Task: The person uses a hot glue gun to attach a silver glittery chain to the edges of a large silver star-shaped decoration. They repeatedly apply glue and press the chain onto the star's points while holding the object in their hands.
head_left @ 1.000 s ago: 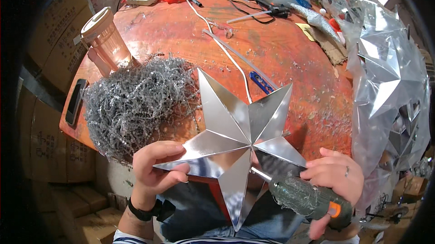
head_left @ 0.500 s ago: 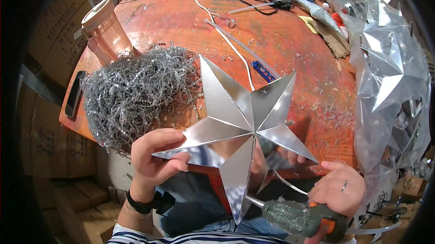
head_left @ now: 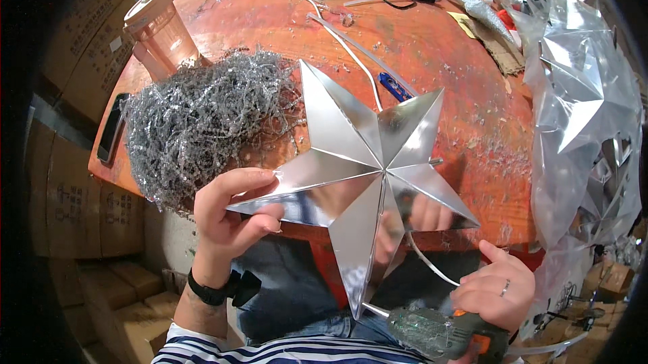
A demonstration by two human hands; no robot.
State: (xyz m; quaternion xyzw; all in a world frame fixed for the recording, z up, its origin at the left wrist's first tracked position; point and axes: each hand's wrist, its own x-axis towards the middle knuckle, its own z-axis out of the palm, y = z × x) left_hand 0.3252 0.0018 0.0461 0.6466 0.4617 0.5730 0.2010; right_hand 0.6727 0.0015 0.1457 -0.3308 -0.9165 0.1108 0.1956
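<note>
A shiny silver five-pointed star [head_left: 358, 202] with folded, mirror-like faces is held over the near edge of the table. My left hand [head_left: 233, 219] pinches its left point between thumb and fingers. In my right hand [head_left: 499, 290] is a dark green glue gun [head_left: 432, 330] with orange parts, stringy residue on its body and a clear stick out of its back. Its metal nozzle points left, at the edge of the star's lowest point; whether they touch I cannot tell. A tangled heap of silver tinsel garland [head_left: 209, 127] lies beyond my left hand.
On the orange table [head_left: 472, 141] a white cord [head_left: 337, 40] runs toward the star, past a blue cutter [head_left: 393, 87]. A lidded pink cup [head_left: 165, 33] and a phone [head_left: 111, 127] stand left. Clear plastic [head_left: 574, 87] with silver stars fills the right side.
The star has shifted slightly away from me, still in my left hand. The glue gun has moved a little left, its nozzle closer to the lowest point. The whole view has tilted slightly.
</note>
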